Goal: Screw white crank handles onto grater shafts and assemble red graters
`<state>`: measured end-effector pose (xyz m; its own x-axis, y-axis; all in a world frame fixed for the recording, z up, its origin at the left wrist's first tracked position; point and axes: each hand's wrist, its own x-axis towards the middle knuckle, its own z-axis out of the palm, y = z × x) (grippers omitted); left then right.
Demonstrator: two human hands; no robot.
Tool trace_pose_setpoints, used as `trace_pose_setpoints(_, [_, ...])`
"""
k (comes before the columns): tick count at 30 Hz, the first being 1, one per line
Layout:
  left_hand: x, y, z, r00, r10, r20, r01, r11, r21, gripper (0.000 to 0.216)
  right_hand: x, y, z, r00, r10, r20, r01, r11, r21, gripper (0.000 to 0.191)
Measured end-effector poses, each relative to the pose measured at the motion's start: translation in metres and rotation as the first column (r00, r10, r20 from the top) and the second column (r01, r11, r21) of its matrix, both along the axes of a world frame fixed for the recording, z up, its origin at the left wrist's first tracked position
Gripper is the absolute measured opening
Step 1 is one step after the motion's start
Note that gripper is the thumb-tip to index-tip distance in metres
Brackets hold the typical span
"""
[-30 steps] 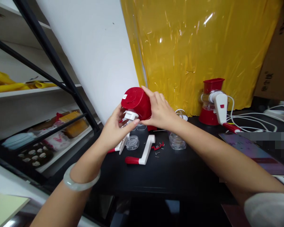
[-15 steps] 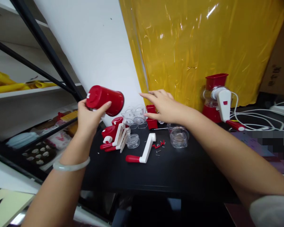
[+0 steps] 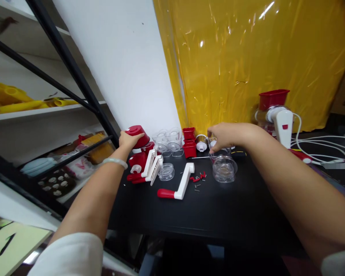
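Note:
My left hand [image 3: 128,141] is closed on a red plastic base [image 3: 138,133], low over the back left of the black table. Below that base lie another red base [image 3: 138,160] and two white crank handles [image 3: 151,168] with red grips. At the back right, my right hand [image 3: 225,134] has its fingers around the rim of a clear plastic housing [image 3: 220,151]; its far side is hidden by the hand. Right in front of it stands another clear plastic part [image 3: 224,170]. A single white crank handle [image 3: 184,181] lies mid-table, near small red clips [image 3: 197,178] and several screws [image 3: 197,186].
Clear housings [image 3: 167,141], red hoppers [image 3: 189,143] and a drum grater cone [image 3: 201,143] line the back. A clear ring [image 3: 166,171] lies left of centre. An assembled grater [image 3: 276,111] and white cables [image 3: 322,143] are at the right. A black-framed shelf [image 3: 66,65] borders the left.
My left hand has lowered the red base from the air to the back left of the table. My right hand has moved right and down onto the clear housing and closed on it.

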<state>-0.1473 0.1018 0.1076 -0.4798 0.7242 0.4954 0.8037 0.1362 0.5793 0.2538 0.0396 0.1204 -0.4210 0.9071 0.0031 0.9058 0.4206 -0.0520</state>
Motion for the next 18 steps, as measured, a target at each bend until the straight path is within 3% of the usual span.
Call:
trace_pose_setpoints(5, [0.006, 0.021, -0.014, 0.986, 0.162, 0.038, -0.156, 0.979, -0.128, 0.103, 0.004, 0.004, -0.002, 1.0, 0.028, 0.011, -0.029, 0.999, 0.022, 0.053])
trace_pose_setpoints(18, [-0.007, 0.046, -0.022, 0.986, 0.147, 0.078, -0.119, 0.95, -0.287, 0.116, 0.001, 0.001, 0.001, 0.999, 0.008, 0.032, -0.008, 1.0, 0.017, 0.052])
